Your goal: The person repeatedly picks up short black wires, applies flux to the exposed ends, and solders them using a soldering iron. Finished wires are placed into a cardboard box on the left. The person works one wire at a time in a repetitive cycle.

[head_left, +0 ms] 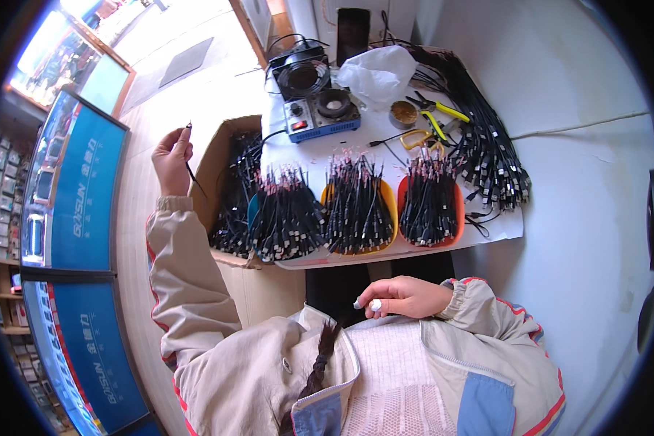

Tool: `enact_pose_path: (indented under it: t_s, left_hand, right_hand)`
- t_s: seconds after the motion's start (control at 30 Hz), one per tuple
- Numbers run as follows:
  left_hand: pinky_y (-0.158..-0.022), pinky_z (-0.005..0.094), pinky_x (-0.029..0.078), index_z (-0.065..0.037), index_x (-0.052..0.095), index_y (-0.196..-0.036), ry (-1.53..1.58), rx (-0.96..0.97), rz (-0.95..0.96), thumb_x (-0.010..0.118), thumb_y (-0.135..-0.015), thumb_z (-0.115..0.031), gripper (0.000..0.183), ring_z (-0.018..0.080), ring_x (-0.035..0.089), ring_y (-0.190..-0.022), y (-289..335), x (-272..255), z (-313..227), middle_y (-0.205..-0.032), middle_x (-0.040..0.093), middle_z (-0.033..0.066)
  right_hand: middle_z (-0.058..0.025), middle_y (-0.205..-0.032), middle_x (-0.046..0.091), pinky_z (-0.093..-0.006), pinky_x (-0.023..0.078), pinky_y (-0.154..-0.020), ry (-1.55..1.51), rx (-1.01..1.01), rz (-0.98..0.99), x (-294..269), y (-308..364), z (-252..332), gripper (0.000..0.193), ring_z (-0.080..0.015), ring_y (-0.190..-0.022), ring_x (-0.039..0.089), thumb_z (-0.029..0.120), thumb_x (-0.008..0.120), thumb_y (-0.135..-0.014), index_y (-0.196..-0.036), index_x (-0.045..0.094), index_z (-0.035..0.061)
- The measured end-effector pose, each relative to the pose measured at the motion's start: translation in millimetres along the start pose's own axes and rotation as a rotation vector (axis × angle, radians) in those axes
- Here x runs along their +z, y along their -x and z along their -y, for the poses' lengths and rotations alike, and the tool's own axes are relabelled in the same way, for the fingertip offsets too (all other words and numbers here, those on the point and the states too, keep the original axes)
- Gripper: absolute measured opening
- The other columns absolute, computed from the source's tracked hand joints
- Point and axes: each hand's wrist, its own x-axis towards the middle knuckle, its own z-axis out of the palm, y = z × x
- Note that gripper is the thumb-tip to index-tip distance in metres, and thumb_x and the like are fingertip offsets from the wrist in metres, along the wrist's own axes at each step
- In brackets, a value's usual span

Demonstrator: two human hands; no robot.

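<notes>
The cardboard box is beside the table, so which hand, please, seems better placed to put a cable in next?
Probably the left hand: it holds a black cable near the cardboard box, while the right hand is farther away, by the pale top.

The left hand [173, 154] is stretched far forward and out to the side, its thumb and forefinger pinched together, its other fingers curled in; the left forearm [185, 251] runs back from it toward the body. Nearer the torso, the right hand [408, 296] hovers with bent fingers, white coverings [375, 305] on two fingertips, the right forearm [479, 301] crossing inward behind it.
</notes>
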Motion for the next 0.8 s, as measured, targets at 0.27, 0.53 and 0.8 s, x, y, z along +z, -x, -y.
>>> enact_pose_path:
  t_s: [0.27, 0.53, 0.8]
  left_hand:
    - [-0.09, 0.0336, 0.049, 0.003, 0.054, -0.126, -0.582, 0.189, -0.079, 0.075, -0.081, -0.023, 0.056, 0.0276, 0.052, -0.12, -53.5, 55.1, 69.5, -0.117, 0.059, 0.0232]
    - [-0.062, 0.0293, 0.048, 0.002, 0.066, -0.085, -0.77, 0.149, 0.367, 0.07, -0.081, -0.01, 0.013, 0.0198, 0.059, -0.066, 115.0, 67.7, -32.0, -0.074, 0.06, 0.0109]
    - [-0.064, 0.0406, 0.048, 0.002, 0.063, -0.075, -1.042, 0.123, 0.398, 0.071, -0.079, -0.023, 0.027, 0.0338, 0.061, -0.07, 142.8, 90.8, -16.0, -0.075, 0.061, 0.0169]
  right_hand:
    - [-0.0031, -0.099, 0.063, -0.0246, 0.047, -0.083, -0.029, -0.053, -0.115, -14.9, 15.6, 14.8, 0.027, -0.0076, -0.09, 0.058, 0.016, 0.053, -0.097, -0.118, 0.056, -0.0003]
    - [-0.0019, -0.093, 0.063, -0.0222, 0.047, -0.076, -0.027, -0.061, -0.122, -15.2, 1.9, 16.7, 0.02, -0.0061, -0.083, 0.055, 0.01, 0.05, -0.096, -0.111, 0.058, -0.0004]
    - [-0.0048, -0.087, 0.064, -0.0256, 0.048, -0.074, 0.215, -0.14, -0.069, 14.8, -2.2, 12.1, 0.021, -0.0104, -0.078, 0.059, 0.014, 0.052, -0.095, -0.106, 0.06, -0.0018]
